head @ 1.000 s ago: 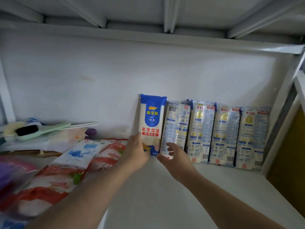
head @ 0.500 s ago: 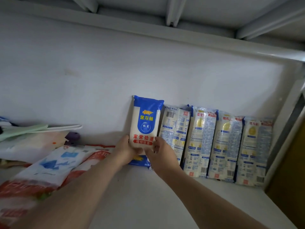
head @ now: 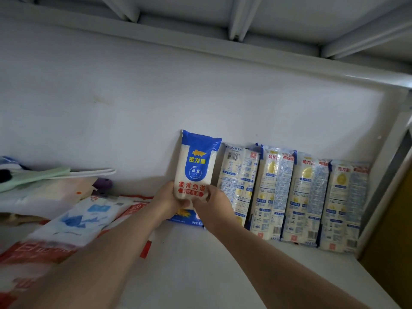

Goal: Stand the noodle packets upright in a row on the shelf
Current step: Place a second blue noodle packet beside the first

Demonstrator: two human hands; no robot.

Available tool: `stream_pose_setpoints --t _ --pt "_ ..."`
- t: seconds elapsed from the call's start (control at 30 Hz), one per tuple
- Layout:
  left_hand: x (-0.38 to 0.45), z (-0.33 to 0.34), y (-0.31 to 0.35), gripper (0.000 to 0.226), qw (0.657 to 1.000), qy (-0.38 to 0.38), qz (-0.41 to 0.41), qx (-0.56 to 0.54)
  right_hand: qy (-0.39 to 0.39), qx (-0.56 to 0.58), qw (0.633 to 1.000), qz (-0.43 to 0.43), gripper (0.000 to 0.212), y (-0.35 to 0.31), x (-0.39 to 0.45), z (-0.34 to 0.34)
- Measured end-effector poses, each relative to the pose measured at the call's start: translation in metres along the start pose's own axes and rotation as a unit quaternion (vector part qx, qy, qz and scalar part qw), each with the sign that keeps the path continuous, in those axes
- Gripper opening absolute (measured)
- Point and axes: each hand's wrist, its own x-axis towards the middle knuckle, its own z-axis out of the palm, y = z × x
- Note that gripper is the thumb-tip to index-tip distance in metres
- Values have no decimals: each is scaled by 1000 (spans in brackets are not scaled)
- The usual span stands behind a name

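Noodle packet (head: 197, 172), blue top and white body, stands upright against the back wall (head: 156, 103) at the left end of the row. Both hands have it low down. From my feed the left hand (head: 168, 200) wraps the lower left edge, thumb across the front; the right hand (head: 214, 204) pinches the lower right edge, fingers curled onto the face. Both grips are closed on the packet. Its blue bottom edge shows below the hands, at the shelf (head: 200, 264) surface; I cannot tell whether it rests there fully.

Just right of it, touching or nearly so, four more packets (head: 289, 197) stand upright side by side, leaning on the wall, backs with barcodes and print facing out. The row runs to the right post (head: 383, 175) of the rack.

Left of the held packet, more bags (head: 73, 221) lie flat in a loose pile on the shelf, red-and-white and blue-and-white print, blurred. Behind them a green tool (head: 40, 176) lies on a pale bundle, with a small purple object (head: 103, 182) near the wall.

Overhead, the underside of the next shelf (head: 245, 16) with its ribs.
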Motion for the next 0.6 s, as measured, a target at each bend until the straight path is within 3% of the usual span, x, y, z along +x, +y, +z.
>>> stream_pose_setpoints --t 0.2,0.27,0.37,0.4,0.47,0.53,0.6 --pt "-6 5 4 48 1000 20 -17 6 3 -1 1000 -6 34 5 -3 -8" --pt "-16 9 10 58 995 96 -3 1 30 -7 999 -18 26 8 -5 -19" --pt "-39 25 24 66 952 239 132 140 96 -13 995 -13 28 17 -9 -42" --pt "-45 35 30 67 941 240 183 155 116 -17 993 -6 29 21 -11 -49" --pt "-55 58 43 66 954 162 217 132 146 -34 989 8 28 30 -16 -63" --pt "-56 79 51 69 975 79 184 95 151 -41 988 17 18 42 -18 -76" --pt "-53 94 55 79 981 61 165 78 148 -45 988 28 8 51 -20 -89"
